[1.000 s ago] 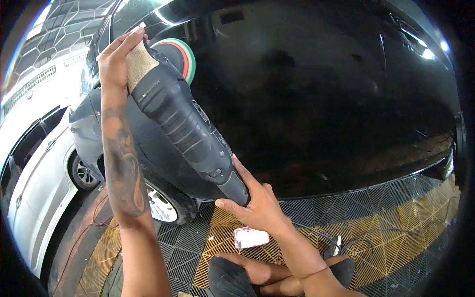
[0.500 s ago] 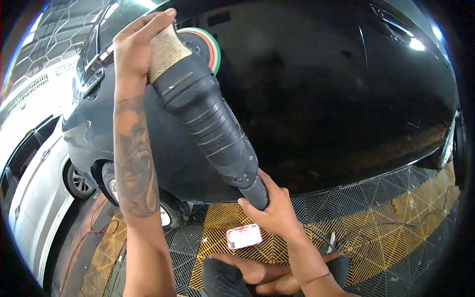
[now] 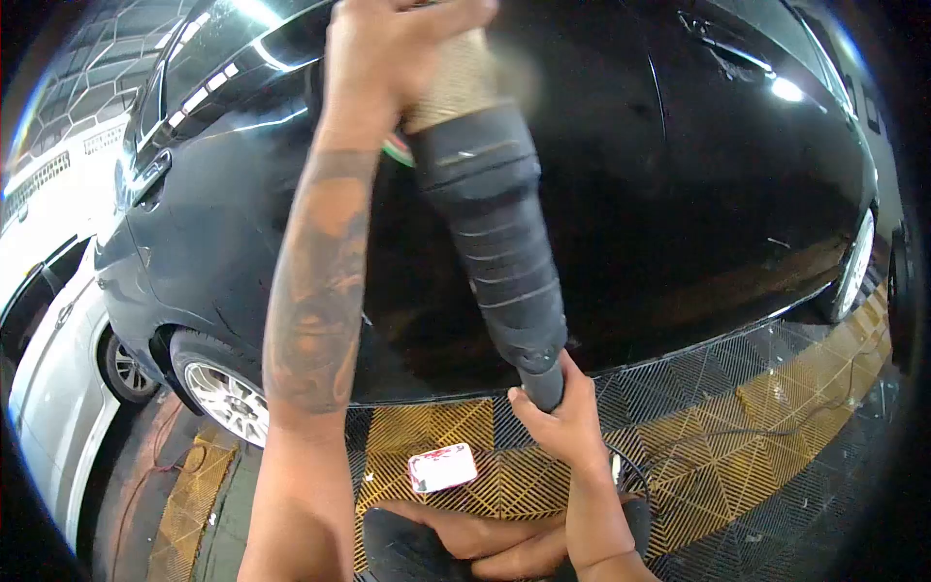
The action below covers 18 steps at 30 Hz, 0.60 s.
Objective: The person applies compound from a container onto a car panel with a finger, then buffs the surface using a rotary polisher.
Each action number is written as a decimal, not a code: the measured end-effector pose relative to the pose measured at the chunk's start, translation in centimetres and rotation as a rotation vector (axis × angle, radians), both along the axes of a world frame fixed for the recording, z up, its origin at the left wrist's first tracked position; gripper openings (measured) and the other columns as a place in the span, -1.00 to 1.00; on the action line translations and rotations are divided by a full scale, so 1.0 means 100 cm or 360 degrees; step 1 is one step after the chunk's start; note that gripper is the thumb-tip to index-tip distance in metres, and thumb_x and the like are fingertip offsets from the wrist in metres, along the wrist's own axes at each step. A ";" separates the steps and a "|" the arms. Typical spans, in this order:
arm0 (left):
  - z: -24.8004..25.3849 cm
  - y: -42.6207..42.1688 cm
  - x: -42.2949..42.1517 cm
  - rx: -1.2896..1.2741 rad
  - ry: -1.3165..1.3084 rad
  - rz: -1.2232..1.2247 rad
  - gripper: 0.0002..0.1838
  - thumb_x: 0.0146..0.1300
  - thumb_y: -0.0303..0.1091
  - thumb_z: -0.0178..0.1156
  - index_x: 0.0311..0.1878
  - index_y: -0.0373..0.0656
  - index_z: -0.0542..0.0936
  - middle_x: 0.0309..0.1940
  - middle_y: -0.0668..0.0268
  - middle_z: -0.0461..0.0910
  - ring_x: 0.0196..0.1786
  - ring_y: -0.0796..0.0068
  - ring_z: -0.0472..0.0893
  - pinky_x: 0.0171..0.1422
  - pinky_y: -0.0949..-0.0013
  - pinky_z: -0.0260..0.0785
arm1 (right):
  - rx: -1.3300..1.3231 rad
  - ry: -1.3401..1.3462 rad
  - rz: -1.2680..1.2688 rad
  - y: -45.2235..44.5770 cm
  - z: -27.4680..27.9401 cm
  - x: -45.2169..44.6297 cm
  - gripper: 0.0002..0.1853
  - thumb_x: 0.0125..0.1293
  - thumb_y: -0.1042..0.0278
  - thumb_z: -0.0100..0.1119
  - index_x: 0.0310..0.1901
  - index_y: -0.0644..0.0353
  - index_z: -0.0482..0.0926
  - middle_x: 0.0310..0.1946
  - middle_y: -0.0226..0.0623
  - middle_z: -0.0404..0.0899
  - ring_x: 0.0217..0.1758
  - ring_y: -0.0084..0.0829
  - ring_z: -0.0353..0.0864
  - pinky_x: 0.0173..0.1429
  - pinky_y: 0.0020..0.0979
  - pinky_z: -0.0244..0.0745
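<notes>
Yellow and dark slatted tiles (image 3: 529, 477) are lying on the floor (image 3: 228, 529), while pale hexagonal lines (image 3: 116, 82) are showing at upper left.

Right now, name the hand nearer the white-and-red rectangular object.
Right. In view, the right hand is up and right of the object; the left hand is much farther up.

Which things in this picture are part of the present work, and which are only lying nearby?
In use:
power tool, in the left hand and right hand
dark car behind it, probably

Just nearby:
white item with red edging
white car
</notes>
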<state>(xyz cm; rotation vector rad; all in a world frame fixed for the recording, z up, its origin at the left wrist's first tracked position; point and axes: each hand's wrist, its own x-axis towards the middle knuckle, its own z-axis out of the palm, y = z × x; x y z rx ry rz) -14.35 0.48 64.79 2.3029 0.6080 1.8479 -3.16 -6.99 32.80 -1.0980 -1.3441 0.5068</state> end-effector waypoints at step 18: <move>-0.036 0.025 -0.021 0.0449 0.0043 -0.0086 -0.64 0.09 -0.10 0.55 -0.22 -0.22 0.82 -0.42 0.24 0.78 -0.42 0.52 0.74 -0.23 0.43 0.62 | -0.0076 0.0085 -0.0047 0.014 -0.032 -0.023 -0.64 0.11 0.32 0.48 -0.13 0.35 0.61 -0.35 -0.17 0.73 -0.29 -0.48 0.66 -0.08 -0.31 0.59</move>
